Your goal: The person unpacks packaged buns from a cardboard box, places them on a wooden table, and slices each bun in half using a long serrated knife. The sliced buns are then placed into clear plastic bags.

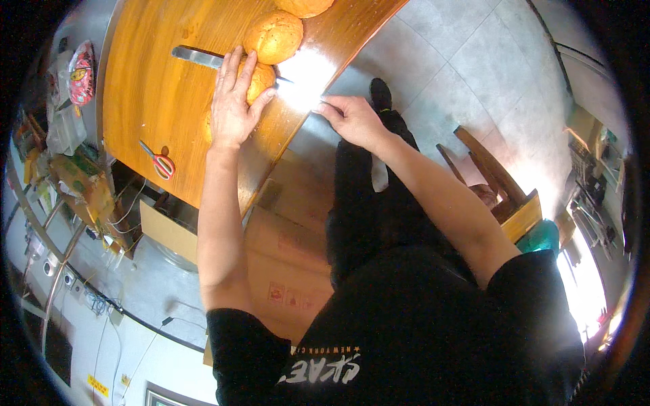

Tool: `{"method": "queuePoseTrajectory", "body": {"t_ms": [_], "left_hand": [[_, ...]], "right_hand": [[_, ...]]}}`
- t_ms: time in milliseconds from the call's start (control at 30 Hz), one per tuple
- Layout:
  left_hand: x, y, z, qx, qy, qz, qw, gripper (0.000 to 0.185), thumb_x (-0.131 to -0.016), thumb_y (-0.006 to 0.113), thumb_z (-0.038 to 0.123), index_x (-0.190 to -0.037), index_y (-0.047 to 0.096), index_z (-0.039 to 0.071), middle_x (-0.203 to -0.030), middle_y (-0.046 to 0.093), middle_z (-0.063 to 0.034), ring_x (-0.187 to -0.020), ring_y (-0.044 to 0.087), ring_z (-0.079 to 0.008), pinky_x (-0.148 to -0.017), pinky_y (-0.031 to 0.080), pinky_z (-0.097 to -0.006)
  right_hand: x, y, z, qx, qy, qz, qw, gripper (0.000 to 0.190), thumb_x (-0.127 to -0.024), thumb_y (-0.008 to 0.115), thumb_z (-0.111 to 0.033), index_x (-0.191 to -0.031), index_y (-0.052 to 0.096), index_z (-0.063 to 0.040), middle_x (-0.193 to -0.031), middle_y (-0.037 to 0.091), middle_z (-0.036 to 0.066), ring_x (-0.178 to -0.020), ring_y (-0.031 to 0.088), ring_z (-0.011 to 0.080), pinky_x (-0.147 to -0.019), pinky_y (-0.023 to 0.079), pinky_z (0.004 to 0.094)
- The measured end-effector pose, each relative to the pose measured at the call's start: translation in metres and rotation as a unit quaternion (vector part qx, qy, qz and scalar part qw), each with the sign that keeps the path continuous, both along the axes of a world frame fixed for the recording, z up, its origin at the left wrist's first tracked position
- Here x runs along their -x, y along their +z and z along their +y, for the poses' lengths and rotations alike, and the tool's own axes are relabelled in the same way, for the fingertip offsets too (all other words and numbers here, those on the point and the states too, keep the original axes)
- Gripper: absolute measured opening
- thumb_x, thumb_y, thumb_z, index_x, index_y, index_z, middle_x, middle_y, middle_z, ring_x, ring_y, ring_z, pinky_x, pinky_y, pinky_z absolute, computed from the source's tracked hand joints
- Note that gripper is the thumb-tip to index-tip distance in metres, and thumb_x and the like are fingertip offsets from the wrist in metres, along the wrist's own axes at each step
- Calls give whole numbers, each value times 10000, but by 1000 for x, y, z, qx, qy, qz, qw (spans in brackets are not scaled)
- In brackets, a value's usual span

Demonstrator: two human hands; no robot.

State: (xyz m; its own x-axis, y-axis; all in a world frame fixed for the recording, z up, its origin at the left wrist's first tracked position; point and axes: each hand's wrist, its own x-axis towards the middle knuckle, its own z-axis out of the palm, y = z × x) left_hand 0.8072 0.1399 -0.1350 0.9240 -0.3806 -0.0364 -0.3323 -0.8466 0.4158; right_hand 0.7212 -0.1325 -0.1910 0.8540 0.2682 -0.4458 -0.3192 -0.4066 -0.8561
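My left hand (232, 104) presses on a round golden bread bun (262, 81), its thumb on the near side and its fingers over the top. A long knife blade (199, 56) sticks out past the far side of that bun, beyond my fingers. My right hand (350, 119) is closed on the knife's handle at the table edge; strong glare hides part of the knife between bun and hand. A second bun (274, 37) touches the held one, with a third bun (304, 4) cut off by the top of the view. More bread (208, 127) shows beside my left wrist, mostly hidden.
Scissors with red and grey handles (162, 166) lie on the wooden table (152, 91). An open cardboard box (167, 228) stands below the table's end. Near my right arm is a wooden stool (490, 170). Clutter, including a red package (81, 76), sits beyond the table.
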Motion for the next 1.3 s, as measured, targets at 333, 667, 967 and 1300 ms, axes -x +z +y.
{"method": "queuePoseTrajectory", "body": {"t_ms": [333, 667, 967, 1300], "left_hand": [[6, 8, 10, 22, 9, -12, 1000, 760, -949, 760, 487, -1610, 511, 208, -1736, 354, -143, -1593, 341, -385, -1310, 275, -529], [50, -9, 62, 50, 104, 1, 993, 563, -1062, 631, 399, -1570, 570, 164, -1673, 484, -81, -1585, 377, -342, -1313, 272, -498], [47, -16, 59, 48, 135, -43, 989, 500, -1109, 561, 393, -1572, 570, 205, -1672, 481, -81, -1587, 378, -325, -1321, 256, -498], [49, -20, 57, 97, 167, -37, 981, 484, -1117, 533, 381, -1561, 584, 196, -1668, 487, -79, -1576, 402, -305, -1328, 245, -484]], "right_hand": [[143, 62, -59, 20, -49, 78, 996, 239, -1075, 642, -214, -1180, 735, -21, -805, 674, 120, -679, 626, 175, -667, 521, 326], [120, 45, -41, 11, -52, 74, 996, 261, -1070, 654, -257, -1205, 756, -58, -918, 750, 206, -747, 740, 320, -692, 564, 399], [83, 35, 10, 61, 0, 79, 995, 266, -1069, 658, -298, -1206, 762, -95, -963, 737, 221, -843, 749, 406, -734, 577, 429], [74, 13, 84, -69, -46, -4, 997, 273, -1057, 678, -305, -1171, 758, -71, -901, 712, 245, -717, 708, 390, -666, 560, 416]]}}
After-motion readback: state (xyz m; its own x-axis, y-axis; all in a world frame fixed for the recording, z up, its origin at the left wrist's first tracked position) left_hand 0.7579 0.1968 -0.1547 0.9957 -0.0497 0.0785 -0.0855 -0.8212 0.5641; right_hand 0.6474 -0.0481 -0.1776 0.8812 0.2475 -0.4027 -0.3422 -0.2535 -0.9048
